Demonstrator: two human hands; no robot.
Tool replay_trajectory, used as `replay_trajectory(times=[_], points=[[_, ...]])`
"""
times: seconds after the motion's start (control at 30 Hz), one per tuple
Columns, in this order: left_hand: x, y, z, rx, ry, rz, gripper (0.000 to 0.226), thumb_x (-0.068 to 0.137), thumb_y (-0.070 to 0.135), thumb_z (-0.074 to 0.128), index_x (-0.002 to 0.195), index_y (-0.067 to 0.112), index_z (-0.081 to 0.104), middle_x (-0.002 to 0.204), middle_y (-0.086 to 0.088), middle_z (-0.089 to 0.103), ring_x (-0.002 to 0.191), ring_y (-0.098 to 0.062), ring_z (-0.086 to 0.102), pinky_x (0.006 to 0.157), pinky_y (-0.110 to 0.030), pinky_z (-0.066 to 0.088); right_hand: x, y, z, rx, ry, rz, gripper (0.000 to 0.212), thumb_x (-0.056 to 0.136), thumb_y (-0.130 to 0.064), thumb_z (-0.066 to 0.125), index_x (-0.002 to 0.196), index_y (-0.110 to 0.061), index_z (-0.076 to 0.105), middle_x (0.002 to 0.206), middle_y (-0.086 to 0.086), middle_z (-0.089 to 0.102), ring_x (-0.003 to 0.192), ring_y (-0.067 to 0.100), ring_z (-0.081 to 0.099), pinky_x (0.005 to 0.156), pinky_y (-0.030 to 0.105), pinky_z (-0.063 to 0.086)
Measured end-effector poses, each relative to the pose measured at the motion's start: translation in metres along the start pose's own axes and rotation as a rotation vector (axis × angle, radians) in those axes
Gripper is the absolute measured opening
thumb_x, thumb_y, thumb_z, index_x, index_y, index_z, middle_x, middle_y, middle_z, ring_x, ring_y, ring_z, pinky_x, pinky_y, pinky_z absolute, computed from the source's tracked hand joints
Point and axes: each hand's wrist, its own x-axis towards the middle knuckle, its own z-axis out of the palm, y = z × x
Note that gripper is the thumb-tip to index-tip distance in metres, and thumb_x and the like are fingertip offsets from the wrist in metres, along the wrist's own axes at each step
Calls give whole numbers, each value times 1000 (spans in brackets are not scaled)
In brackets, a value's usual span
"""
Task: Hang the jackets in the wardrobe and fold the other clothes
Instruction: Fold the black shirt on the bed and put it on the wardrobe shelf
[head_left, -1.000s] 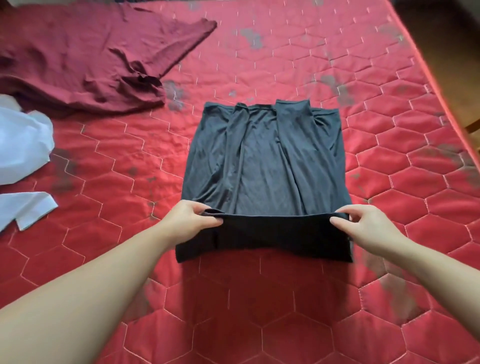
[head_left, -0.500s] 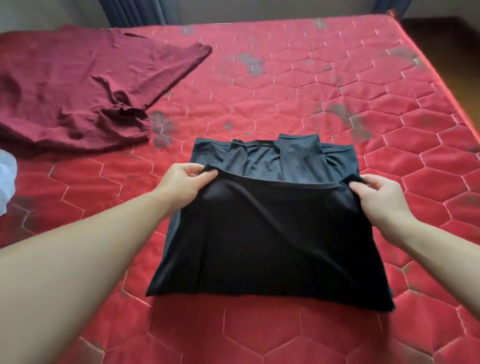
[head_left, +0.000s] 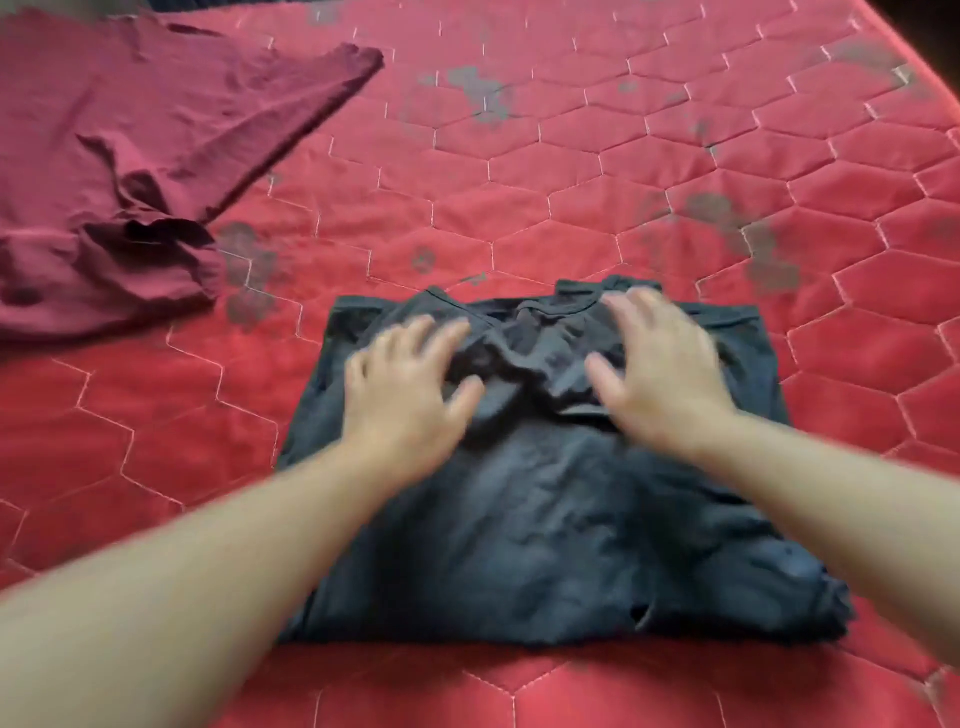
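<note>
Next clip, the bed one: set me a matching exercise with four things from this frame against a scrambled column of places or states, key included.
1. dark garment
2. maroon garment
3. left hand
4. right hand

A. lies unfolded at the far left of the mattress
B. spread flat on the folded cloth, left side
C. folded, in the middle of the bed
D. spread flat near the collar, right side

Pairs: 1-C, 2-A, 3-B, 4-D

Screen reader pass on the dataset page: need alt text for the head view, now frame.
Two bare hands, left hand and right hand, lie open with spread fingers on a folded dark shirt on a red quilted mattress. A crumpled maroon garment lies at far left. The frame is motion-blurred.
</note>
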Motion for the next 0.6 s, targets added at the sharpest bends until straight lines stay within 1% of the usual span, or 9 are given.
replay_trajectory(times=[0.03, 0.07, 0.1, 0.17, 0.23, 0.4, 0.5, 0.53, 0.6], points=[[-16, -1, 16, 88, -110, 10, 65, 87, 67, 33, 148, 48, 18, 160, 3, 17, 147, -25, 12, 115, -52, 11, -19, 0, 18, -106, -76, -91, 65, 90, -49, 50, 148, -25, 32, 156, 7, 26, 144, 26, 23, 116, 46, 19], [-28, -5, 30, 151, -204, -11, 69, 85, 74, 20, 148, 51, 5, 163, 6, 2, 149, -24, -2, 116, -55, 2, -35, 2, 33, -188, -147, -135, 67, 91, -55, 42, 151, -30, 26, 160, 4, 18, 147, 25, 15, 118, 48, 12], [-34, -13, 41, 189, -252, -35, 73, 81, 78, 10, 147, 52, -5, 163, 9, -8, 148, -24, -12, 116, -58, -3, -44, 5, 44, -240, -192, -146, 67, 92, -61, 33, 152, -34, 21, 162, 2, 13, 149, 23, 10, 119, 48, 7], [-33, -32, 51, 213, -252, -52, 78, 75, 82, -1, 145, 53, -14, 162, 10, -15, 147, -23, -19, 115, -61, -5, -47, 16, 57, -262, -199, -137, 71, 90, -68, 19, 153, -36, 19, 163, 1, 12, 149, 22, 9, 118, 47, 5], [-27, -45, 52, 209, -224, -54, 81, 70, 84, -7, 145, 54, -16, 162, 10, -16, 148, -22, -18, 116, -60, -4, -41, 26, 59, -267, -170, -133, 75, 86, -70, 13, 152, -35, 21, 163, 2, 14, 149, 22, 11, 118, 46, 6], [-25, -63, 47, 140, -199, -237, 87, 70, 85, -4, 148, 49, -9, 162, 9, -13, 149, -20, -14, 117, -58, -2, -32, 43, 53, -279, -180, -42, 76, 86, -72, 7, 153, -37, 11, 163, 0, 7, 149, 19, 4, 120, 46, 2], [-21, -62, 38, 68, -167, -290, 81, 80, 80, 8, 151, 44, -6, 163, 8, -12, 149, -21, -12, 117, -59, -3, -29, 39, 50, -269, -170, 9, 75, 87, -70, 12, 154, -35, 11, 163, 1, 7, 149, 20, 4, 119, 49, 1], [-16, -59, 34, 44, -119, -253, 77, 84, 76, 14, 152, 43, -3, 163, 8, -9, 149, -21, -11, 116, -58, -4, -27, 35, 50, -261, -163, 13, 75, 87, -69, 13, 154, -35, 11, 163, 1, 5, 149, 21, 3, 118, 50, 0], [2, -47, 29, 63, -26, -36, 67, 91, 64, 22, 152, 43, 5, 164, 8, 1, 150, -19, -4, 116, -56, -3, -15, 25, 51, -245, -132, -10, 72, 88, -68, 15, 153, -37, 10, 164, 0, 3, 149, 22, 2, 117, 52, -2]])
